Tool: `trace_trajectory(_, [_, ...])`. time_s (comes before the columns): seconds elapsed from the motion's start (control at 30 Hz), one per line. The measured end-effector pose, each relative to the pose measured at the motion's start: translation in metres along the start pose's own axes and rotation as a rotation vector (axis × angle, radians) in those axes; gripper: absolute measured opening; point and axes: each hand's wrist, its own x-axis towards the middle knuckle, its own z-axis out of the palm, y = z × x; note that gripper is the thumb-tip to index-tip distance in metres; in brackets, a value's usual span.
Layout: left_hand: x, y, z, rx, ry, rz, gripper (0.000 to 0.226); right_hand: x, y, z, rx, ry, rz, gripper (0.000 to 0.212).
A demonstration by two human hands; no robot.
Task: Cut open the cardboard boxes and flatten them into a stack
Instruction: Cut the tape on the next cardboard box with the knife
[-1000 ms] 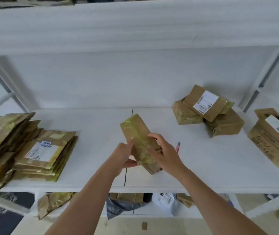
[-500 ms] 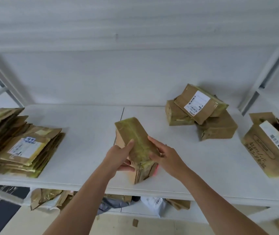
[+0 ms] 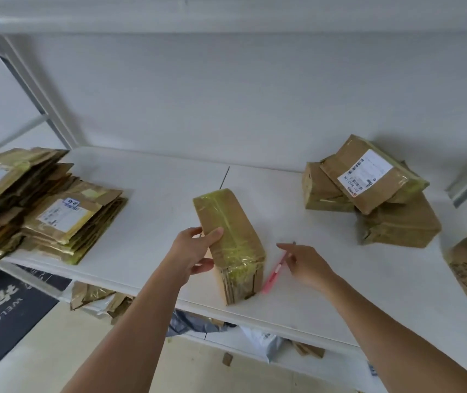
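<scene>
Centrally on the desk (image 3: 147,194), the taped box (image 3: 228,239) is steadied by the gripping left hand (image 3: 191,252); the right hand (image 3: 304,263), fingers apart, is extended over the pink cutter (image 3: 275,272). A fumbled pickup could knock it off the edge.

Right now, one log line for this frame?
left hand: grips taped box | right hand: open, reaching for pink cutter | box: uncut, on table

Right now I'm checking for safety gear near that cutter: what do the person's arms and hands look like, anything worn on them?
Both forearms are bare, with no sleeves in view. The left hand and right hand wear no gloves, and no rings, watch or wristbands show from this view.
</scene>
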Motion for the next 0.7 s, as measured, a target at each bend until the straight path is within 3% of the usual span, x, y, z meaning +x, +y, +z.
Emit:
trace_trajectory(0.1, [0.001, -0.002, 0.001, -0.018, 0.013, 0.013, 0.065, 0.009, 0.005, 0.018, -0.294, -0.055, -0.066, 0.051])
trace_trajectory(0.2, [0.002, -0.004, 0.003, -0.046, 0.046, 0.032, 0.064, 0.012, -0.004, 0.020, -0.604, 0.004, -0.196, 0.035])
trace_trajectory(0.33, [0.002, -0.009, 0.004, -0.096, 0.049, 0.019, 0.064, 0.009, -0.004, -0.002, -0.719, 0.077, -0.242, 0.023])
trace_trajectory(0.4, [0.002, -0.010, 0.003, -0.111, 0.050, 0.017, 0.065, 0.014, -0.002, -0.024, -0.582, 0.237, -0.205, 0.016])
trace_trajectory(0.53, [0.002, -0.009, 0.005, -0.111, 0.054, 0.024, 0.064, 0.022, -0.040, -0.059, 0.120, 0.564, -0.219, 0.021])
trace_trajectory(0.6, [0.003, -0.009, 0.004, -0.114, 0.058, 0.020, 0.064, 0.024, -0.075, -0.067, 0.458, 0.593, -0.350, 0.024])
trace_trajectory(0.7, [0.003, -0.011, 0.005, -0.118, 0.059, 0.015, 0.063, 0.030, -0.123, -0.064, 0.802, 0.471, -0.428, 0.002])
